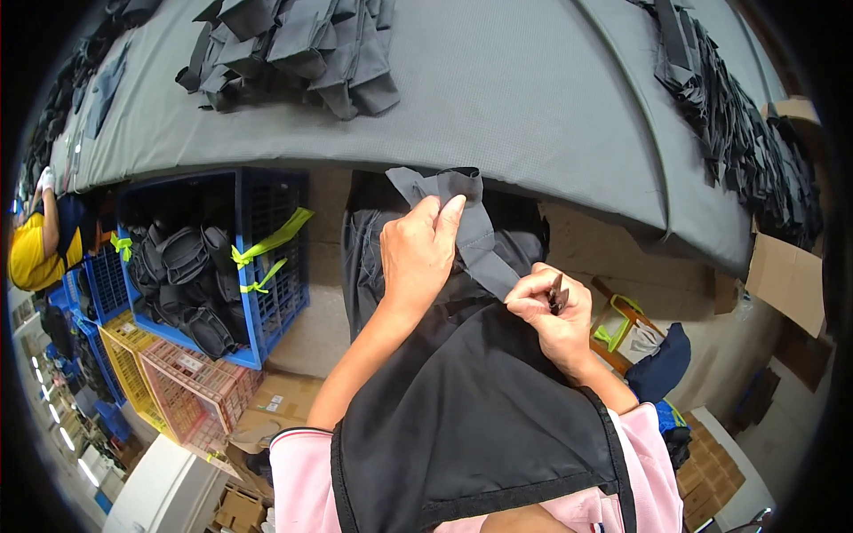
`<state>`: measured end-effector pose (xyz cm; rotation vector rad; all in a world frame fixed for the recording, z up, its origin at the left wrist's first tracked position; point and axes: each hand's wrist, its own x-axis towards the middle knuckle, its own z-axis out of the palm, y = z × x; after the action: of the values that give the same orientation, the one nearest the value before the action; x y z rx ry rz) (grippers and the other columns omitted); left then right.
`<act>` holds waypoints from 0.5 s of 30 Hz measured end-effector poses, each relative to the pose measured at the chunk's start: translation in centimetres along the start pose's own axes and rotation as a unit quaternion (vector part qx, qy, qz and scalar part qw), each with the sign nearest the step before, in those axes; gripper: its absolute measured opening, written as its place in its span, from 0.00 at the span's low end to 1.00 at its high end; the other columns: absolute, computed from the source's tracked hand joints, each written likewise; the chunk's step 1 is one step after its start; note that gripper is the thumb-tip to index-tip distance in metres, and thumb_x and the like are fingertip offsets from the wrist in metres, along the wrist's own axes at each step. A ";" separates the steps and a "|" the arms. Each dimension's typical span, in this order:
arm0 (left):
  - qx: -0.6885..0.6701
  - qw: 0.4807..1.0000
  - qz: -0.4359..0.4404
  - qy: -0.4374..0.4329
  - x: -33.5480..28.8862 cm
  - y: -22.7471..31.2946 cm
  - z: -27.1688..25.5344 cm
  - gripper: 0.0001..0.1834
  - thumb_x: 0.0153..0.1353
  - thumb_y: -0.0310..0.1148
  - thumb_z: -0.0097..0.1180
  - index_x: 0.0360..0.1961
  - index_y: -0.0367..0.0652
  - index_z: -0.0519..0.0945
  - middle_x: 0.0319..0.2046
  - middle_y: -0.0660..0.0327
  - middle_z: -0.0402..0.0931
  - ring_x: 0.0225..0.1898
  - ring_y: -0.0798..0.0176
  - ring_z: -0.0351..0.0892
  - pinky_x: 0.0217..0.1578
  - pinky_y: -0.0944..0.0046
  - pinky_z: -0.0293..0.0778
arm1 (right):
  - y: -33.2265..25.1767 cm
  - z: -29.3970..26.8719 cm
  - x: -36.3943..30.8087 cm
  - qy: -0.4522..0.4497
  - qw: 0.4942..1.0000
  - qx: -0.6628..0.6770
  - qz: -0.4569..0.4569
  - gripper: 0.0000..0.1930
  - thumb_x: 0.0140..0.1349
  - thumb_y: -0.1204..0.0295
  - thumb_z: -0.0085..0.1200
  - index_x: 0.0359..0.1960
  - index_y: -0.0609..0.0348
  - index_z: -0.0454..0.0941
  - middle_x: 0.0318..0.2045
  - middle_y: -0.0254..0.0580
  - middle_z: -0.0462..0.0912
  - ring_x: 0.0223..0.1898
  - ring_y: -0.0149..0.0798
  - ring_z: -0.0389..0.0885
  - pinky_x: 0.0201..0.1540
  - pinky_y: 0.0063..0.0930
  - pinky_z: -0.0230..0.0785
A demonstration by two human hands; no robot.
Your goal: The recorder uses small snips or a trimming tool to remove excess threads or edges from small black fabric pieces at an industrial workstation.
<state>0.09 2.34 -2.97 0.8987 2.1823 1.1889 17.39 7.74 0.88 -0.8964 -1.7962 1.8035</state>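
A dark grey fabric strip (487, 259) stretches between my two hands, above my lap and close to the table's near edge. My left hand (416, 253) pinches its upper part, with thumb and fingers closed and a folded end standing up beyond them. My right hand (553, 313) is closed on the strip's lower right end. A small dark metal tool (558, 295), perhaps thread snips, also pokes out of the right fist; most of it is hidden by the fingers. Below the strip, a black apron (462, 400) covers my front.
Grey cloth covers the table (498, 98) ahead. Stacked grey fabric pieces (302, 49) lie on it, with a dark pile (720, 115) at right. To the left stand a blue crate (249, 266) of black pouches and a pink crate (191, 382). A person in yellow (35, 244) is far left.
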 end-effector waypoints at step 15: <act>-0.042 0.998 -0.026 -0.040 0.0 -0.2 0.4 0.26 0.63 0.42 0.54 0.14 0.36 0.65 0.09 0.50 0.62 0.11 0.48 0.63 0.16 0.55 0.59 | 1.6 2.1 2.0 -0.002 0.874 -0.377 -0.306 0.17 0.31 0.83 0.56 0.29 0.56 0.82 0.16 0.34 0.63 0.17 0.36 0.65 0.21 0.27 0.61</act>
<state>0.34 2.48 -3.36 0.8346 2.0632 1.1906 14.72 7.58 -1.13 -0.4475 -2.4631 0.6985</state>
